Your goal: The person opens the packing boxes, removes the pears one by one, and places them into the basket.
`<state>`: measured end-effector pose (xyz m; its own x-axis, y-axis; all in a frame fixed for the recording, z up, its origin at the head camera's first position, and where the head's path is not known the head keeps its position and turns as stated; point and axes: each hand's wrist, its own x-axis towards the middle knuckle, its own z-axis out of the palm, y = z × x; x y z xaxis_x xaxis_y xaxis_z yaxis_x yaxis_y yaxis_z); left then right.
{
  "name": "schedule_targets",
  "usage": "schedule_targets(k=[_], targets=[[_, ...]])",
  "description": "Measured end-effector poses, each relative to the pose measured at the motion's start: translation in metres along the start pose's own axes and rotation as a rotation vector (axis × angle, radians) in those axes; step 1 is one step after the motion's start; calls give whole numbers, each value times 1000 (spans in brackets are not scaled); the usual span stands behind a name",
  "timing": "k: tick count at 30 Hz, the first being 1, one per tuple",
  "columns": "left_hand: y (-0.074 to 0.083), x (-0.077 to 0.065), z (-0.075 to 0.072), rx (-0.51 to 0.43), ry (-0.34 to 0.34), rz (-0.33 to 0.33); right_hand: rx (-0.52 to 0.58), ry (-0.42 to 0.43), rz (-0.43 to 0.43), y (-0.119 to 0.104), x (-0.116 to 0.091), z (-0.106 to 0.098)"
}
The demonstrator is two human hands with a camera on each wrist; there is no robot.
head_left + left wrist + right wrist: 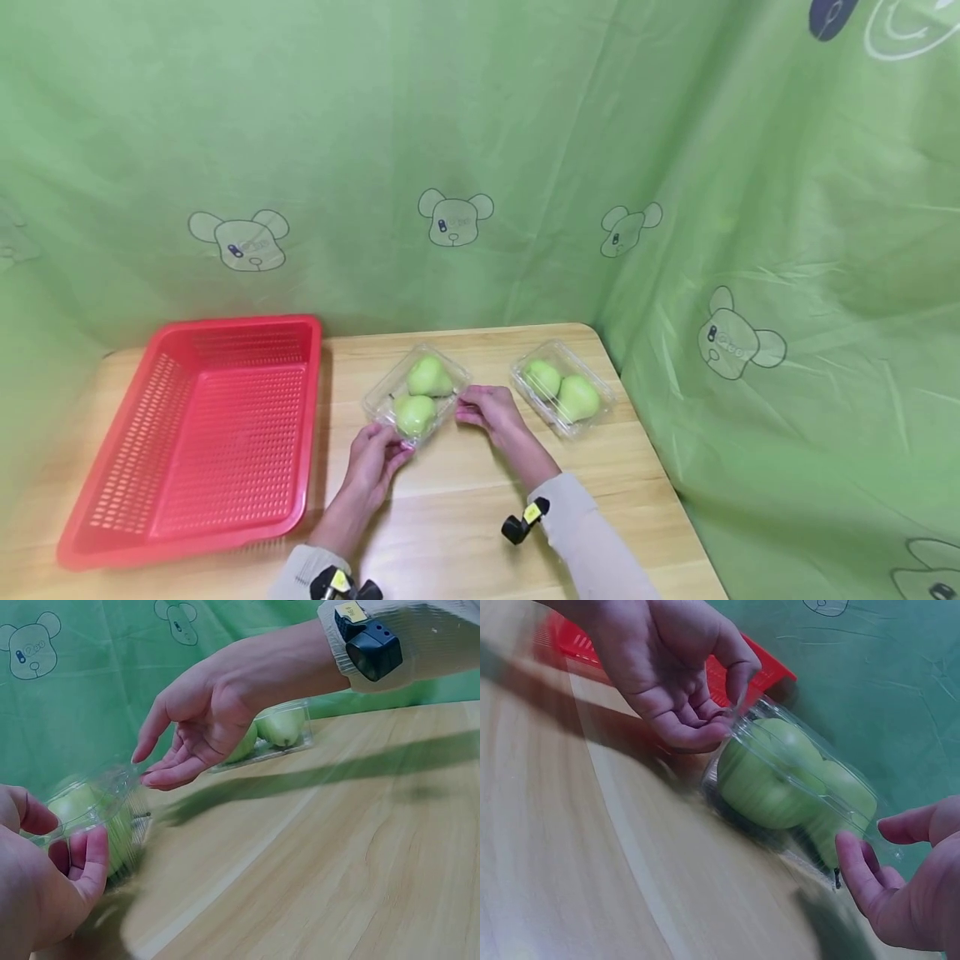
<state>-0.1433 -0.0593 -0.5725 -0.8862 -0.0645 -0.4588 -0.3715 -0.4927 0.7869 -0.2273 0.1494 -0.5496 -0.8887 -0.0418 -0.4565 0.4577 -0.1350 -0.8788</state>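
Note:
A clear plastic box (392,385) with two green pears (430,377) inside sits on the table, turned at an angle. At its near corner, my left hand (372,460) pinches the rim between thumb and fingers. My right hand (491,410) has its thumb and fingertips about the rim at the right corner. In the right wrist view the pears (769,776) show through the clear plastic, and a dark stem sticks out from one. Beyond my right hand lies a second clear box (573,358), also with two green pears (577,398).
A large red perforated basket (309,417) stands on the left of the wooden table (450,517). Green curtains (360,150) printed with bear faces hang behind the table and along its right side.

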Motion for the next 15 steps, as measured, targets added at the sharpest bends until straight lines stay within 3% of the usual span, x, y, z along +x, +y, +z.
schedule_targets(k=[15], targets=[[6, -4, -6, 19, -11, -3, -4, 59, -39, -6, 5, -5]])
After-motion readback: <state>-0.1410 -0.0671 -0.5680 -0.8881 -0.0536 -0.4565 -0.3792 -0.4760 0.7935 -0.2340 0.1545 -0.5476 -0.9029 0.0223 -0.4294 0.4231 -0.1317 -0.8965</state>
